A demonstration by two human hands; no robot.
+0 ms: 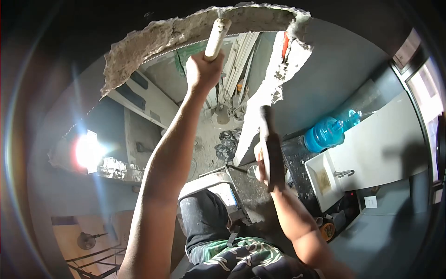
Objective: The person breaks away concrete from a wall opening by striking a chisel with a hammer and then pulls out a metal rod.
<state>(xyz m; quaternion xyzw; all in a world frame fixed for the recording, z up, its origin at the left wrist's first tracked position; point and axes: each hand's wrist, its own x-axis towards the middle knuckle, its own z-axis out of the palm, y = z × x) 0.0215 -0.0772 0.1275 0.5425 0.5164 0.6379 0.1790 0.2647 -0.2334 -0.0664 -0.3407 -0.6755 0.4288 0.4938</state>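
Note:
My left hand [203,72] is raised and wrapped round the pale, thick grip of a chisel [217,41]. The chisel's thin tip meets the rough upper edge of a broken wall opening [186,29]. Lower and to the right, my right hand [261,163] is closed on a hammer [274,160], dark and partly blurred, apart from the chisel. The hammer hides part of that hand's fingers. Bare, jagged masonry runs along the top of the opening and down its right side [265,102].
Blue water bottles [325,132] lie at the right beside a white sink [324,181] with a tap [344,174]. A bright lamp [90,151] shines at the left. Through the opening, a dark crumpled bag [227,143] rests on the dusty floor. A fan [87,240] stands lower left.

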